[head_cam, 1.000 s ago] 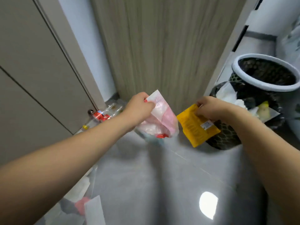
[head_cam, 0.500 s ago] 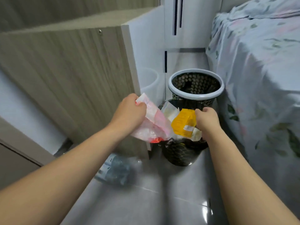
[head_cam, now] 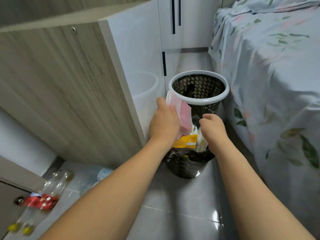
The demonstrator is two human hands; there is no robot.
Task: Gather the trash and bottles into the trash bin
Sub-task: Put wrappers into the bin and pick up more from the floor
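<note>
My left hand point(head_cam: 164, 123) grips a pink and white plastic wrapper point(head_cam: 184, 115) just above a black mesh bin point(head_cam: 185, 165) stuffed with white paper and trash. A yellow packet point(head_cam: 186, 142) lies on top of that trash, below the wrapper. My right hand point(head_cam: 212, 126) hovers over the same bin with loosely curled fingers and holds nothing. Behind it stands a second black mesh bin with a white rim point(head_cam: 199, 101). A clear bottle with a red label point(head_cam: 46, 193) and a larger clear bottle point(head_cam: 90, 177) lie on the floor at the lower left.
A wooden cabinet point(head_cam: 60, 84) stands on the left, with a white bucket point(head_cam: 145, 87) behind its end. A bed with a floral sheet point(head_cam: 268, 84) fills the right side. Two yellow caps point(head_cam: 19, 228) show at the bottom left. Grey tiles run between cabinet and bed.
The yellow packet left my right hand and now lies in the near bin. My left hand carried the pink wrapper forward over that bin. The view tilted down, showing bottles on the floor.
</note>
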